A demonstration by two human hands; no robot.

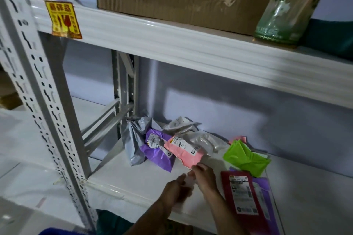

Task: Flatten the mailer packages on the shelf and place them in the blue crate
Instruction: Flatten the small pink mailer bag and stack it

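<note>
Head view, right hand (202,175) pinching pink mailer (184,152), left hand (176,188) beside

Our forearms reach forward side by side; right grip (203,175) pinches the pink mailer (186,151), left grip (177,187) blurred.

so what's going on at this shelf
A person is sorting a pile of crumpled mailers on the lower shelf. Their right hand seems to pinch the near corner of the pink mailer; the left hand is just beside it, too blurred to read. A red mailer already lies flat to the right, on a flat purple mailer. Only a corner of the blue crate shows, lower left.
</note>
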